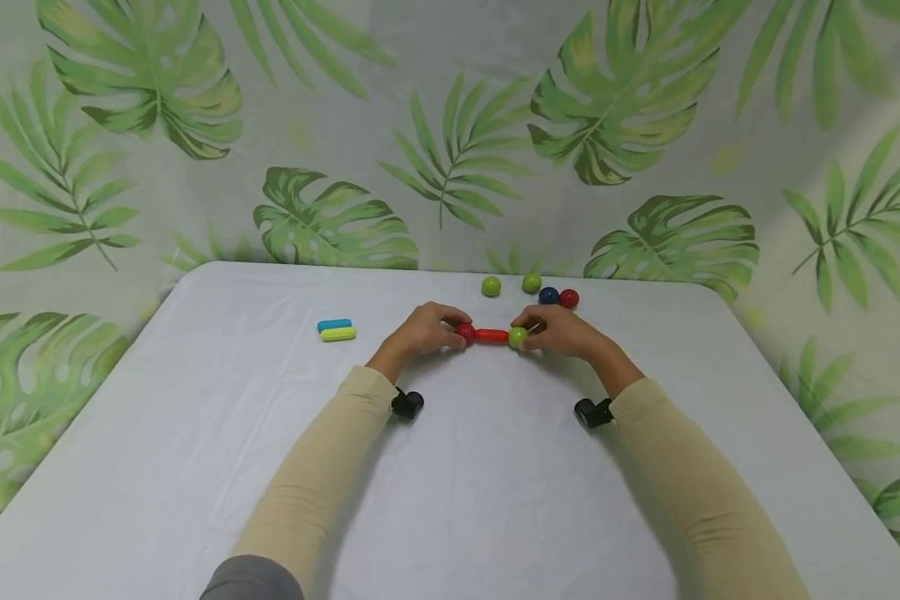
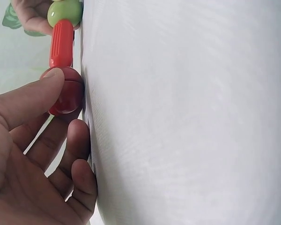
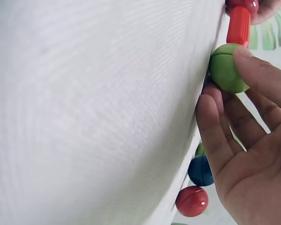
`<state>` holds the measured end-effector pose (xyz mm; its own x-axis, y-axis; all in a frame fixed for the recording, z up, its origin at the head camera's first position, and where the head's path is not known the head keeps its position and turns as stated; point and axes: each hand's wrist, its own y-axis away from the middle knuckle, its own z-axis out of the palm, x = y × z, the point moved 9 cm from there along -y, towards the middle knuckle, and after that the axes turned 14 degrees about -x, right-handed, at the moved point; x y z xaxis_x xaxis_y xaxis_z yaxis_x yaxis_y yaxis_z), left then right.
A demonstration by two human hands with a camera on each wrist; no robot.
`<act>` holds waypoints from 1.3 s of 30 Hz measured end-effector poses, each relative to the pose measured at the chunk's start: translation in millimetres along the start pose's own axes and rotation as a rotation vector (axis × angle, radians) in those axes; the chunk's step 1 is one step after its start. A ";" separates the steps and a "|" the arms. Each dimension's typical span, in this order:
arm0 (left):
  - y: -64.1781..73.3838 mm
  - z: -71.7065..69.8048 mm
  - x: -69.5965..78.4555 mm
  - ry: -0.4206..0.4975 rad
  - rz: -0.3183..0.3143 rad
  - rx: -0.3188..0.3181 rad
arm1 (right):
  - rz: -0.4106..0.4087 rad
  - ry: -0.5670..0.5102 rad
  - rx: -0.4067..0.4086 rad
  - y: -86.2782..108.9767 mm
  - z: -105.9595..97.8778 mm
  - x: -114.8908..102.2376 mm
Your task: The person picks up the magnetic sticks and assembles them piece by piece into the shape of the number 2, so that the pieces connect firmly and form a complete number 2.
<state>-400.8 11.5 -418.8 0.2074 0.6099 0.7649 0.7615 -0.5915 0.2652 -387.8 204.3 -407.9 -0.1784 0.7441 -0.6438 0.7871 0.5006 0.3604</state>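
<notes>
A red ribbed rod (image 1: 492, 336) lies across the middle of the table with a ball at each end. My left hand (image 1: 427, 330) pinches the red ball (image 2: 68, 93) at its left end, thumb on one side and fingers on the other. At the right end, the green ball (image 3: 227, 69) is held between the thumb and fingers of my right hand (image 1: 562, 332). Both balls touch the rod's ends in the wrist views. The lower fingers of each hand are near the tabletop.
Behind my hands sit two green balls (image 1: 491, 287), a blue ball (image 1: 548, 296) and another red ball (image 1: 568, 298). To the left lie a blue stick (image 1: 334, 325) and a yellow stick (image 1: 338, 334), side by side. White cloth (image 1: 450, 500) covers the table; a leaf-patterned curtain hangs behind it.
</notes>
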 end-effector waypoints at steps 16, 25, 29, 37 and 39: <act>1.5 0.0 3.5 -0.015 0.006 -0.015 | -0.002 0.011 -0.003 0.1 0.7 -2.6; 1.9 2.2 5.5 -0.049 0.023 -0.058 | -0.017 0.057 -0.004 8.4 -0.1 -8.0; 1.1 1.9 5.1 -0.045 0.024 -0.060 | -0.067 0.120 0.058 32.0 -13.3 -9.7; 0.4 2.1 5.2 -0.037 0.023 -0.065 | -0.003 0.241 0.237 109.1 -43.5 30.1; 0.8 1.9 3.8 -0.039 0.013 -0.065 | 0.025 0.254 0.264 122.1 -45.2 42.5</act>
<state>-398.2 14.4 -416.8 0.2414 0.6214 0.7454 0.7171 -0.6317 0.2944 -326.0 317.0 -360.8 -0.2725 0.8573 -0.4367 0.9123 0.3744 0.1657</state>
